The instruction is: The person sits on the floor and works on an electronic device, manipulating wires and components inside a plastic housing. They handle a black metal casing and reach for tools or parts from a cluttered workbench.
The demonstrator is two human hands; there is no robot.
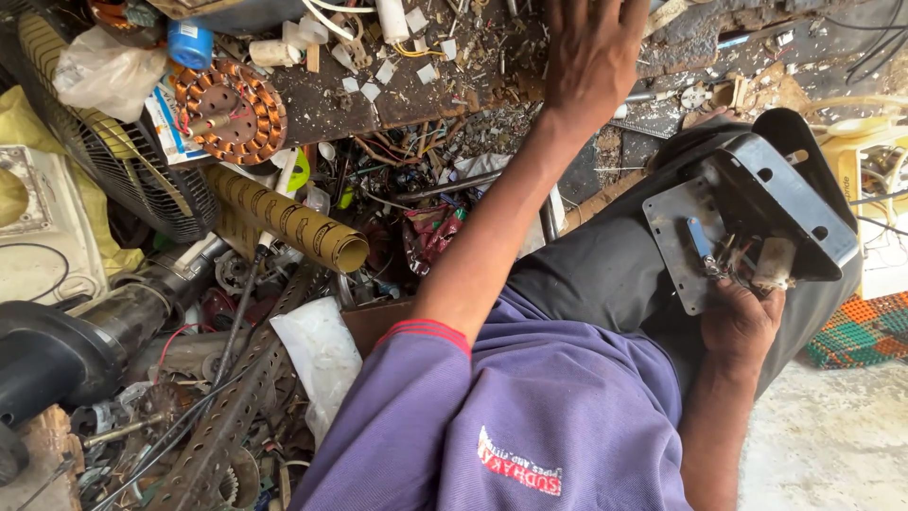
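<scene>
My left hand (591, 52) reaches far out, palm down with fingers spread, onto a dark wooden bench (397, 95) littered with small white bits, wire scraps and metal shavings; its fingertips are cut off by the top edge. My right hand (740, 322) grips the lower edge of a grey metal plate (676, 241) fixed to a black housing (804, 180). The plate carries a small blue part, a white block and some wires. The housing rests on my thigh in grey trousers (605, 265).
A copper-wound stator (227, 109) lies at the bench's left end, beside a wire fan guard (123, 161). Below are a rolled yellow sheet (293, 222), a perforated metal angle (236, 416), a white bag (322, 355) and tangled scrap. A woven mat (861, 331) lies at right.
</scene>
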